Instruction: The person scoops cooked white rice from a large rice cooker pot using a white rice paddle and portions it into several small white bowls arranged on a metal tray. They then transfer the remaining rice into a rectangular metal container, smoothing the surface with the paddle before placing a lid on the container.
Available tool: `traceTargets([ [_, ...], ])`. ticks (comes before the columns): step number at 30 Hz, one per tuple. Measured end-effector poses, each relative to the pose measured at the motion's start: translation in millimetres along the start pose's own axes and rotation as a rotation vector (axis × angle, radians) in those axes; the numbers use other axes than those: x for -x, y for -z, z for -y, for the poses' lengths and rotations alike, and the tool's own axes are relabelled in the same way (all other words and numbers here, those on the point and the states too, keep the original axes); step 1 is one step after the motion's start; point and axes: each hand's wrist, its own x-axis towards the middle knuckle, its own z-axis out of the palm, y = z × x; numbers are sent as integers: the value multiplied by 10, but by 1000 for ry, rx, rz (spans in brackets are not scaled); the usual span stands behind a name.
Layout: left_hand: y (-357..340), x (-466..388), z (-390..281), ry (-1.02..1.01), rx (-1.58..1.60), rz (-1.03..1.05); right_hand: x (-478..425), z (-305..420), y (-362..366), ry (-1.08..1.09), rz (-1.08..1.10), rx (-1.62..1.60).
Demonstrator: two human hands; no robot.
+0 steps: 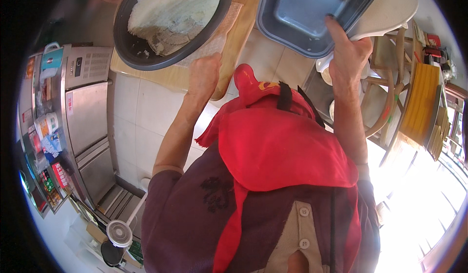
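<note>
My right hand (349,55) grips the near rim of a dark rectangular tray (303,9), its thumb inside the wall. The tray is tilted and looks nearly bare, with a few pale specks near its rim. A large dark round basin (168,64) sits on the wooden table, holding white grainy food (179,2) that looks like cooked rice. The food is heaped at the far side, with a thinner patch at the near side. Close by the basin's near right edge, my left hand (204,73) is curled with its knuckles up; whatever its fingers hold is hidden.
A textured cloth (226,28) lies under the basin on the wooden table (239,24). Beyond the tray is a cream rounded surface (389,9). Wooden chairs (387,101) stand at right, a steel refrigerated cabinet (87,108) at left. A red apron (285,145) hangs on my front.
</note>
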Motion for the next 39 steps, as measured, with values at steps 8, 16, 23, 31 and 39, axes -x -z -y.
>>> traceTargets([
  [8, 171, 152, 67, -49, 102, -110, 109, 98, -324, -144, 195, -240],
  [16, 383, 305, 138, -70, 223, -159, 245, 123, -655, -214, 242, -316],
  [23, 960, 424, -162, -234, 278, -331, 410, 124, -962, -217, 260, -251],
  [31, 974, 121, -368, -320, 257, -377, 684, 141, -1329, -38, 375, -85],
  [39, 855, 153, -215, -224, 350, -315, 825, 132, -1454, 71, 402, 133],
])
